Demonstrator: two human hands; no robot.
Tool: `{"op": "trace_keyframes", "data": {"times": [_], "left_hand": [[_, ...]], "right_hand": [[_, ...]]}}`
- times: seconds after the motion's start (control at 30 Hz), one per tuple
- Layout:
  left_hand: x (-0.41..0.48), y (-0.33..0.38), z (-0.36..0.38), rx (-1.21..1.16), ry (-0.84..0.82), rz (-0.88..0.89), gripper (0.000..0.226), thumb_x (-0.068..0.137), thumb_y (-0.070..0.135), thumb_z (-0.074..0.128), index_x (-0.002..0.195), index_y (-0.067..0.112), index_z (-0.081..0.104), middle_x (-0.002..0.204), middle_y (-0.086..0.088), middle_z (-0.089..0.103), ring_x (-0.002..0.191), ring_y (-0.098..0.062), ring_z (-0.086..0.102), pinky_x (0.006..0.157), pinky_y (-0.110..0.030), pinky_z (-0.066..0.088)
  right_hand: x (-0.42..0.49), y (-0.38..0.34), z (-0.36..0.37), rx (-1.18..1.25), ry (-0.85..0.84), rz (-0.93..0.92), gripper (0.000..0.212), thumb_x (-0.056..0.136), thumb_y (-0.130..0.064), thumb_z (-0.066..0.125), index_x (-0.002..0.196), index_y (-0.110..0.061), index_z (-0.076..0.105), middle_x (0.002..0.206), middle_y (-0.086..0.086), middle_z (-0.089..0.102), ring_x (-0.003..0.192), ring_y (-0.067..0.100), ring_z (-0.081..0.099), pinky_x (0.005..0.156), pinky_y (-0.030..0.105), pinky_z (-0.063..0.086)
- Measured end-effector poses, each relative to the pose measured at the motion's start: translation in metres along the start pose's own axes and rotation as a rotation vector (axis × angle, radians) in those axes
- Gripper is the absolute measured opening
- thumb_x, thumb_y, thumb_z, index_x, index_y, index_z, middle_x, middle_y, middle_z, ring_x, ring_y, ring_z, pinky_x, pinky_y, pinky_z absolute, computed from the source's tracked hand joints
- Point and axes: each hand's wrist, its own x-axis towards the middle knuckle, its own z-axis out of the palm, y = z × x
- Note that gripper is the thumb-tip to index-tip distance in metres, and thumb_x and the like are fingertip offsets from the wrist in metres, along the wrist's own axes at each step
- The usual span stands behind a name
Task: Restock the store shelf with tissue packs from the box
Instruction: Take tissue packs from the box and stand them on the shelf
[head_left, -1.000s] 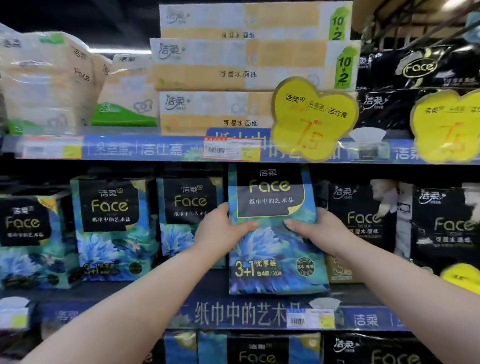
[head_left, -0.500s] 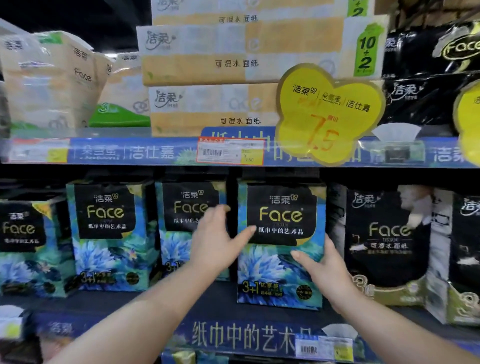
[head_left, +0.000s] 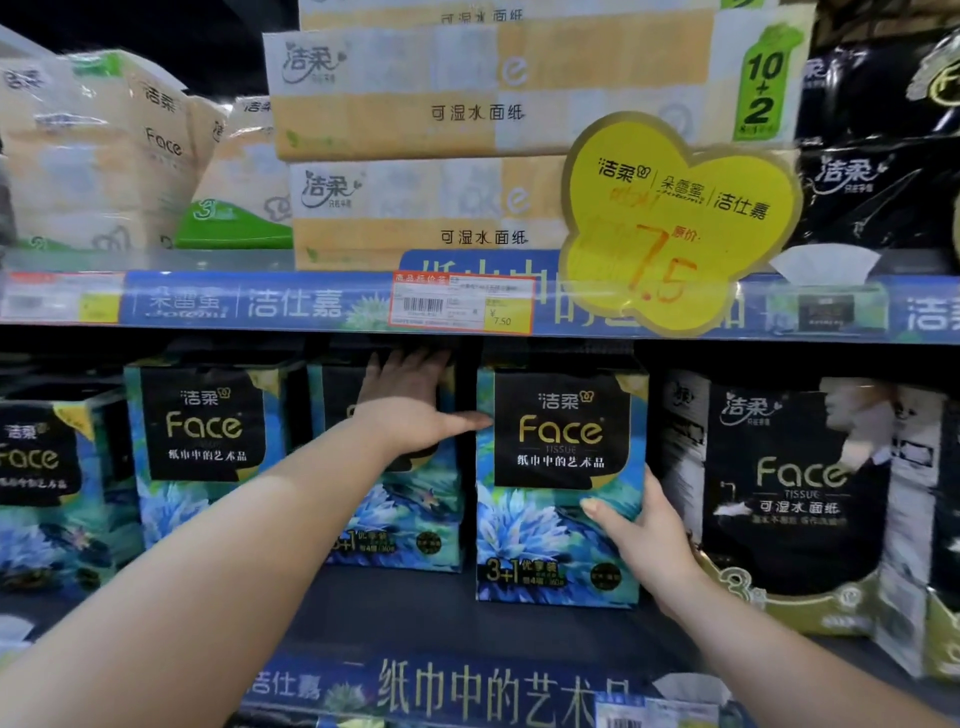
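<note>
"Clearance round the tissue pack?"

"Tight. It stands upright on the shelf, with the black pack just beside it on the right. Your right hand, the nearer one, grips its lower right edge. Your left hand lies flat and relaxed on the neighbouring blue pack, thumb at the left edge. Open room looks to be behind, so push straight back."

Two bare forearms show uncovered from the picture's lower edge to the wrists. The left hand, left of the blue floral plastic-wrapped tissue pack, and the right hand, at that pack's right, are bare too. The right thumbnail is short and rounded.
</note>
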Motion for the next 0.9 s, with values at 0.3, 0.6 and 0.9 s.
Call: {"op": "trace_keyframes", "data": {"times": [0.3, 0.6, 0.9], "left_hand": [[-0.001, 0.004, 0.007, 0.055, 0.062, -0.026, 0.091, 0.074, 0.076, 0.049, 0.148, 0.03, 0.021, 0.156, -0.002, 0.023, 0.144, -0.026, 0.018, 0.119, -0.045, 0.009], [0.001, 0.004, 0.007, 0.065, 0.067, -0.023, 0.083, 0.078, 0.069, 0.053, 0.146, 0.029, 0.025, 0.152, -0.002, 0.029, 0.141, -0.026, 0.023, 0.118, -0.044, 0.012], [-0.001, 0.004, 0.011, 0.083, 0.068, -0.039, 0.082, 0.079, 0.068, 0.052, 0.146, 0.03, 0.023, 0.151, -0.001, 0.03, 0.142, -0.026, 0.02, 0.119, -0.044, 0.01]], "right_hand": [[0.012, 0.005, 0.003, -0.007, 0.0, 0.015, 0.063, 0.083, -0.016, 0.071, 0.137, -0.018, 0.041, 0.102, -0.014, 0.062, 0.104, 0.015, 0.06, 0.099, 0.036, 0.048], [0.023, 0.01, 0.006, -0.027, -0.001, 0.032, 0.055, 0.081, -0.019, 0.073, 0.129, -0.016, 0.046, 0.106, -0.004, 0.064, 0.105, 0.019, 0.061, 0.099, 0.043, 0.048], [0.027, 0.012, 0.008, -0.021, -0.046, 0.04, 0.044, 0.082, -0.019, 0.072, 0.114, -0.024, 0.043, 0.105, -0.002, 0.063, 0.104, 0.02, 0.061, 0.097, 0.041, 0.049]]}}
